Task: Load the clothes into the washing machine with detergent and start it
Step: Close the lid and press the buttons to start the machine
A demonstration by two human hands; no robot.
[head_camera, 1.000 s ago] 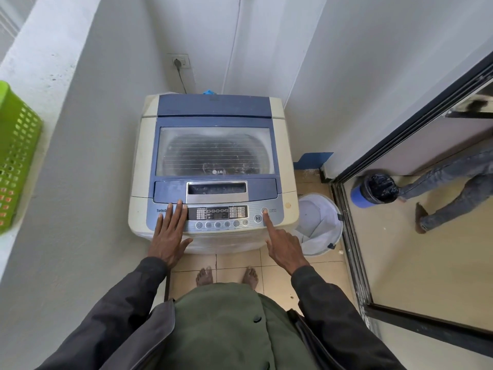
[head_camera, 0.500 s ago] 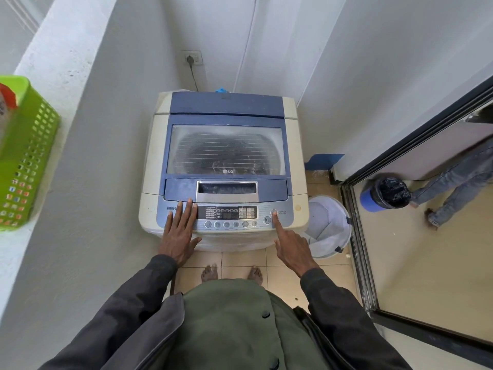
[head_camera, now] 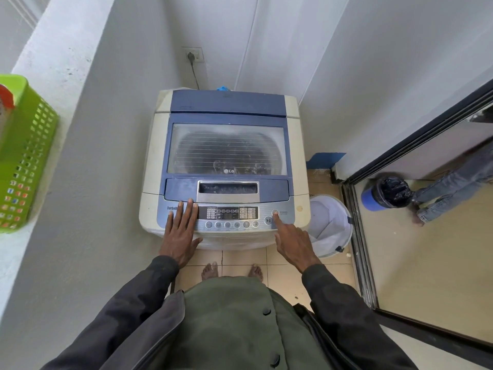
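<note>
A white and blue top-load washing machine (head_camera: 156, 161) stands in the corner with its glass lid (head_camera: 226, 148) closed; dark laundry shows dimly through it. My left hand (head_camera: 180, 233) rests flat on the left end of the control panel (head_camera: 229, 213), fingers straight. My right hand (head_camera: 293, 241) points forward, its index fingertip pressing the round power button (head_camera: 274, 212) at the panel's right end. No detergent container is in view.
A green plastic basket (head_camera: 24, 156) sits on the ledge at left. A white laundry hamper (head_camera: 330, 225) stands on the floor right of the machine. A sliding door frame (head_camera: 360, 236) lies further right, with a blue bin (head_camera: 384, 193) and another person's legs (head_camera: 453, 188) beyond. The plug sits in the wall socket (head_camera: 193, 55).
My view has shifted slightly, bringing more of the green basket into sight. Both hands stay on the panel; the right index finger remains at the power button.
</note>
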